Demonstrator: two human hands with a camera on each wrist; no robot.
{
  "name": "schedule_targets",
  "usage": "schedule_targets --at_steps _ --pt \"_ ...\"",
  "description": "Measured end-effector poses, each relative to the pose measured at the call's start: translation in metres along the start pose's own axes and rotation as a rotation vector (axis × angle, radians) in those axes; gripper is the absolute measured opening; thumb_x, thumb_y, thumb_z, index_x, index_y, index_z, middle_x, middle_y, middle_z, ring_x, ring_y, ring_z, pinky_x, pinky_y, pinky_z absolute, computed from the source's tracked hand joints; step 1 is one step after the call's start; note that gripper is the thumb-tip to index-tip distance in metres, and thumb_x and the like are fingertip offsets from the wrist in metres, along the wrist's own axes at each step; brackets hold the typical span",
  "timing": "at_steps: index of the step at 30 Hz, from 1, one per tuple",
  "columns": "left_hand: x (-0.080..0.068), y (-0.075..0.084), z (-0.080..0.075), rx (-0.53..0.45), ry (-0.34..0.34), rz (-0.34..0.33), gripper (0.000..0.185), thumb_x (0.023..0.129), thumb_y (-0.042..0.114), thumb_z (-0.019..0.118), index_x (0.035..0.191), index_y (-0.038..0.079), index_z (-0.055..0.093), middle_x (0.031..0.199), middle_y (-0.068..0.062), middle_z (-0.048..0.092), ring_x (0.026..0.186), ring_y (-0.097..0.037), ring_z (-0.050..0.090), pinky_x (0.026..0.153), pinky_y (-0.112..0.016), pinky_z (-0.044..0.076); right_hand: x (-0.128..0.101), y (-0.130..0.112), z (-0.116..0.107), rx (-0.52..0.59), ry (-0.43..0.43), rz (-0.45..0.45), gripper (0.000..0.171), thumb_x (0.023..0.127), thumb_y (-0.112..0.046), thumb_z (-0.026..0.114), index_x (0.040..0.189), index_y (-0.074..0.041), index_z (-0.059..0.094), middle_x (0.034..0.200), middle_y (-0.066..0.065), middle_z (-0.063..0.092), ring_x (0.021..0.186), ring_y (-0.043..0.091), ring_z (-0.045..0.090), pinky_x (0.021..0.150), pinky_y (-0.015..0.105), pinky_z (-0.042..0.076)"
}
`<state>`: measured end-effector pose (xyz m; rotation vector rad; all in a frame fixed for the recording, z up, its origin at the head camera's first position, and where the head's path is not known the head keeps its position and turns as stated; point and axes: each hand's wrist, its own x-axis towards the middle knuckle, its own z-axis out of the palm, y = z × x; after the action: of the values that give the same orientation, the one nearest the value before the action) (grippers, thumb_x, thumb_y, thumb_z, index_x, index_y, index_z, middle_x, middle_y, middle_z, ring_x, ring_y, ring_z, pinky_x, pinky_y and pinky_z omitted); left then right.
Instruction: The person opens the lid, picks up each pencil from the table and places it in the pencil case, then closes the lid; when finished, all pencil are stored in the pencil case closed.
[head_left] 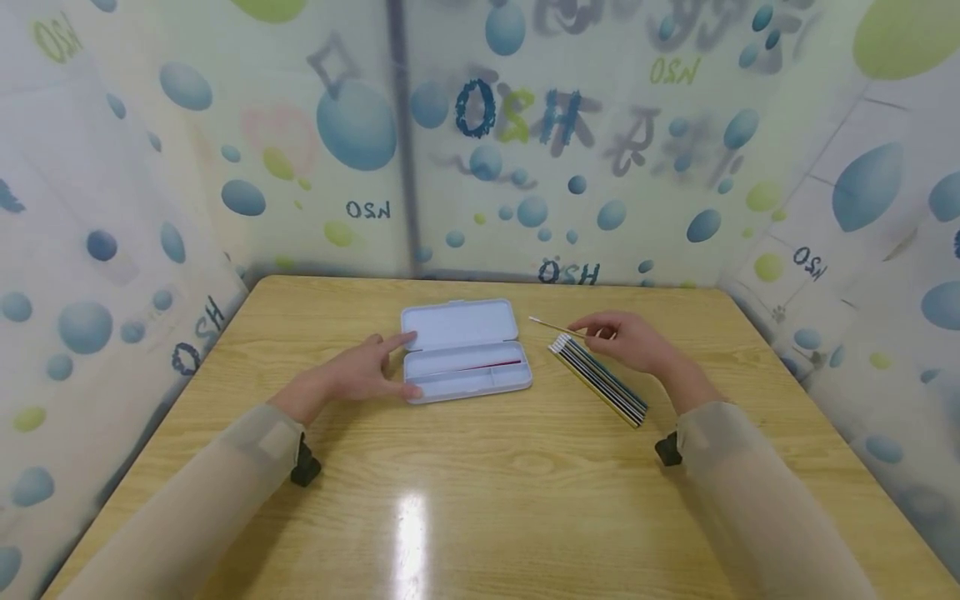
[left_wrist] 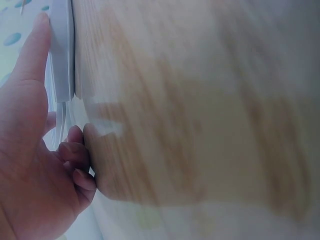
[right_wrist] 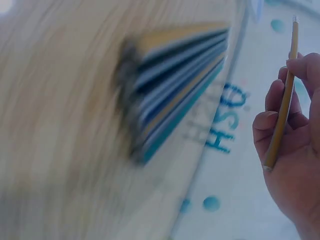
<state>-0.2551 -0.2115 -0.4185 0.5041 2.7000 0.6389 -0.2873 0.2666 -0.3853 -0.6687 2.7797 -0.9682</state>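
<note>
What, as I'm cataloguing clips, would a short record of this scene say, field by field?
Surface: glossy tan wood-grain table
Left hand: touches the left edge of the pale blue, rectangular, plastic-looking case
Case: open, slim red stick inside
Right hand: pinches a slender yellow pencil
Right of case: row of slim yellow, black, silver and teal pencils
Backdrop: pale sheet with blue and green spots
</note>
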Motion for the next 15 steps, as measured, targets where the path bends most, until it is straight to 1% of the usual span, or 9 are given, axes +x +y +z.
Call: schedule_targets --at_steps 4,10,13,15 --pt "0.001 -0.001 0.0 -0.001 0.005 0.0 0.123 0.085 0.08 0.079 0.178 0.025 0.02 0.127 -0.018 0.054 0.108 -0.031 0.056 0.099 -0.054 0.049 0.013 -0.02 0.01 -0.002 -0.03 -0.035 0.032 0.111 -0.02 0.067 0.141 -0.019 0.076 0.117 0.007 0.073 0.097 0.023 0.062 0.087 0.041 0.053" --pt "0.002 -0.004 0.001 0.003 0.014 0.006 0.124 0.084 0.082 0.078 0.178 0.025 0.02 0.127 -0.018 0.054 0.107 -0.03 0.056 0.099 -0.053 0.049 0.033 -0.045 0.029 -0.018 -0.073 -0.081 0.029 0.11 -0.022 0.069 0.137 -0.023 0.078 0.119 0.002 0.075 0.103 0.022 0.063 0.091 0.04 0.053" --pt "0.002 -0.004 0.002 0.007 0.018 0.014 0.123 0.084 0.081 0.078 0.177 0.024 0.021 0.128 -0.019 0.054 0.107 -0.031 0.056 0.1 -0.054 0.049 0.04 -0.054 0.039 -0.022 -0.089 -0.114 0.028 0.11 -0.021 0.069 0.135 -0.024 0.08 0.123 0.001 0.076 0.105 0.021 0.063 0.092 0.04 0.053" --pt "0.002 -0.004 0.002 0.011 0.02 0.021 0.122 0.085 0.08 0.078 0.177 0.024 0.022 0.129 -0.02 0.054 0.108 -0.031 0.056 0.101 -0.055 0.049 0.045 -0.06 0.045 -0.008 -0.106 -0.142 0.027 0.109 -0.02 0.07 0.134 -0.023 0.08 0.126 0.001 0.077 0.104 0.02 0.063 0.092 0.04 0.053"
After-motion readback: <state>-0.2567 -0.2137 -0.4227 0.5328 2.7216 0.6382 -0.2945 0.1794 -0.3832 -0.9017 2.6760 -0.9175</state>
